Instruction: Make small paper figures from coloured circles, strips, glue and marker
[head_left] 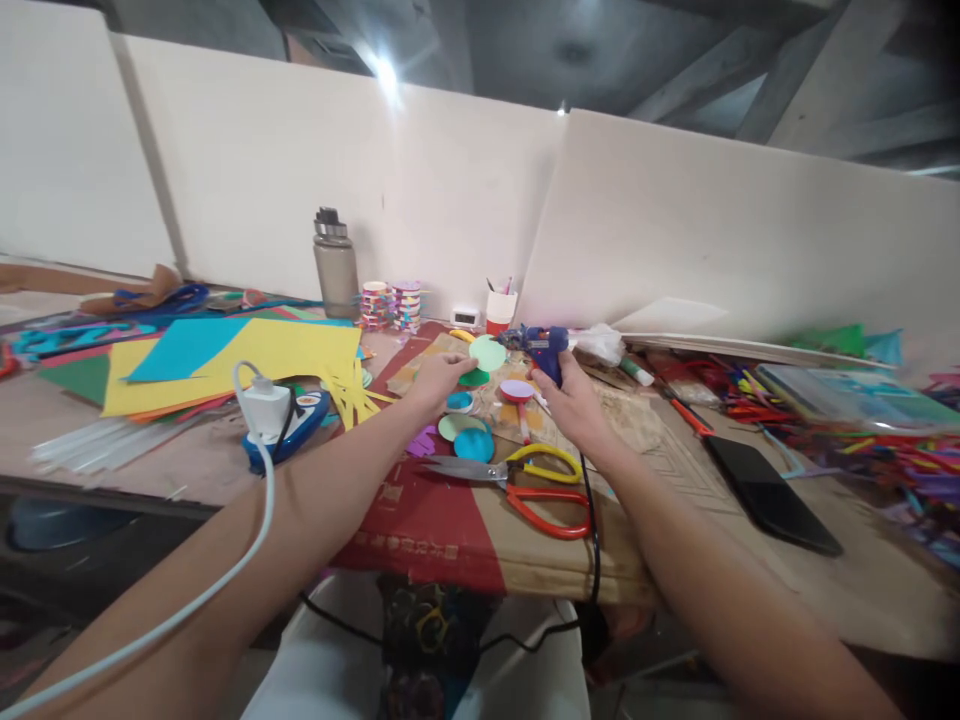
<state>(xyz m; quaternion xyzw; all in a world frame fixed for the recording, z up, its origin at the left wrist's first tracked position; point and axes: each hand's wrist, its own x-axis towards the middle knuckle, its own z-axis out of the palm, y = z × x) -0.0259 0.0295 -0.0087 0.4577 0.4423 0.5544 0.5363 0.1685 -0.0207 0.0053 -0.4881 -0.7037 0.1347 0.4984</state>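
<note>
Everything's placed relative to the cardboard sheet in the middle, going L to R.

Far L of the cardboard: yellow and blue paper sheets, w/ a white plug and cable just in front of them. A steel bottle is stood behind, against the white wall.

On the cardboard's back L part the left hand is laid down, fingers curled round the edge of a pale green paper disc. The disc is pinched lightly, tilted up off the surface, not flat. More cut circles are scattered just below it, teal and green, touching each other.

Scissors w/ yellow and orange handles are lying nearer the front edge, blades pointing L.

R of the disc, the blue glue gun is gripped by the right hand, fingers closed round the handle, nozzle aimed L toward the disc. Trigger finger can't be made out tbh.

Imo a small dab is best placed near the disc's centre, w/ fingertips kept clear of the hot tip & the cord kept off the paper.

Far R of the cardboard: a black phone, face down maybe, & a blurry pile of coloured sticks.
</note>
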